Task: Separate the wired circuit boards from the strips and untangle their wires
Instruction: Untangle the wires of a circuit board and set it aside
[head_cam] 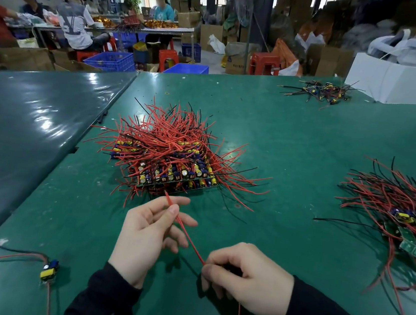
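A red wire [187, 233] is pinched at both ends, by the left hand [149, 231] and right hand [244, 277]. Its long axis runs diagonally from the right grip up-left toward the pile [173, 153], which the left hand is nearer.

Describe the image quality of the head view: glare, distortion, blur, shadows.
Head view: white glare streaks the dark glossy table at left; wide-angle distortion bends the green table and its edges; people at the far benches look soft; the left hand, right hand and red wire stretched between them are sharp, casting faint soft shadows on the mat.
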The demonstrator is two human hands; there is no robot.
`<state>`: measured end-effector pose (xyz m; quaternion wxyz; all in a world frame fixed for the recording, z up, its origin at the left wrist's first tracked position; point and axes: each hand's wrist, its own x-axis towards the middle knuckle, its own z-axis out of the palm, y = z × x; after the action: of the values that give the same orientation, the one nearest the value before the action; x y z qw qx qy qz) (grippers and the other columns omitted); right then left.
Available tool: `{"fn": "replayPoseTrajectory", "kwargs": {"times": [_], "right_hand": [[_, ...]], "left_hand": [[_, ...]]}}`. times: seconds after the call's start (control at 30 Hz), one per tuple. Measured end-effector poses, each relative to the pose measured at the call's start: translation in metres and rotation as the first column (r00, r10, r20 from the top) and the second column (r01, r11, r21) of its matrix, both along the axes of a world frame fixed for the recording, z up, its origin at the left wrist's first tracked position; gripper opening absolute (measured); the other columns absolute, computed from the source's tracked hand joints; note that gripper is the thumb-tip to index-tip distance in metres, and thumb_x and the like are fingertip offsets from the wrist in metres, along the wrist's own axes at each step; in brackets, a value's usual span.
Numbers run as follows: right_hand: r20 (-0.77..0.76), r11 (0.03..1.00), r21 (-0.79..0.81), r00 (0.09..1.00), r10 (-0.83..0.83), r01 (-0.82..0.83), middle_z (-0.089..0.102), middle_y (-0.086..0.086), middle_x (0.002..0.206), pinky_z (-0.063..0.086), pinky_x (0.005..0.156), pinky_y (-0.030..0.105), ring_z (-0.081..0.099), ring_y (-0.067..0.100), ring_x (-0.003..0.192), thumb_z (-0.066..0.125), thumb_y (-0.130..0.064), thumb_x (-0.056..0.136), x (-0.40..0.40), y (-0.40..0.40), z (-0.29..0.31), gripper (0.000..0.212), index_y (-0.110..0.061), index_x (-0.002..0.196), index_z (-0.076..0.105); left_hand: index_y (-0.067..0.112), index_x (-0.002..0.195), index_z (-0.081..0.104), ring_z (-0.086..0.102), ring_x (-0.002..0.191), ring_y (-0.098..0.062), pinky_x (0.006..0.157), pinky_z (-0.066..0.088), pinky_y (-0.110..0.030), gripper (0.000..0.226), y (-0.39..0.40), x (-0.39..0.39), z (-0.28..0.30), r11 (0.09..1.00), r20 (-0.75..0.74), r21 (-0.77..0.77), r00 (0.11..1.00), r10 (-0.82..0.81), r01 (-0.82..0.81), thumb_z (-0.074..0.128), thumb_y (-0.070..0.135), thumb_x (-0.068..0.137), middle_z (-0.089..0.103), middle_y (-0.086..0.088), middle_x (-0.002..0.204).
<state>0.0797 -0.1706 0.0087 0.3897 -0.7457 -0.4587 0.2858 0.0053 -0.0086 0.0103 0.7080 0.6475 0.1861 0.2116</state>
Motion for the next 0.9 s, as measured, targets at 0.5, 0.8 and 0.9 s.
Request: {"fn": "replayPoseTrajectory", "kwargs": {"times": [0.5,0.8,0.9], "right_hand": [[-0.323,0.998,-0.002,0.945,0.052,-0.056,0.053,-0.008,0.054,0.036,0.047,0.011,0.045,0.0,0.046,0.048,-0.014,0.098,-0.0022,0.0017,0.0054,0.031,-0.021,0.072,0.063],[-0.311,0.998,0.061,0.95,0.001,0.019,0.052,-0.009,0.052,0.035,0.045,0.012,0.043,0.003,0.044,0.048,-0.012,0.098,-0.001,0.0012,0.0034,0.03,-0.017,0.073,0.064],[-0.307,0.998,0.057,0.952,-0.002,0.021,0.052,-0.006,0.052,0.035,0.045,0.012,0.044,0.003,0.044,0.048,-0.012,0.097,-0.0032,0.0016,0.0012,0.028,-0.015,0.075,0.065]], "left_hand": [[0.009,0.091,0.07,0.06,0.044,-0.016,0.043,0.046,-0.017,0.021,0.0012,0.0005,-0.0015,0.983,0.151,0.067,0.975,0.162,-0.173,0.053,-0.004,0.089,0.072,-0.013,0.073],[0.011,0.09,0.071,0.059,0.042,-0.015,0.041,0.044,-0.017,0.022,-0.0007,-0.0002,-0.0021,0.959,0.224,0.087,0.944,0.244,-0.269,0.055,-0.004,0.089,0.073,-0.007,0.077],[0.015,0.098,0.07,0.06,0.044,-0.015,0.042,0.045,-0.018,0.024,-0.0022,0.0005,-0.0019,0.954,0.206,0.12,0.946,0.248,-0.276,0.056,-0.002,0.089,0.074,-0.006,0.08]]}}
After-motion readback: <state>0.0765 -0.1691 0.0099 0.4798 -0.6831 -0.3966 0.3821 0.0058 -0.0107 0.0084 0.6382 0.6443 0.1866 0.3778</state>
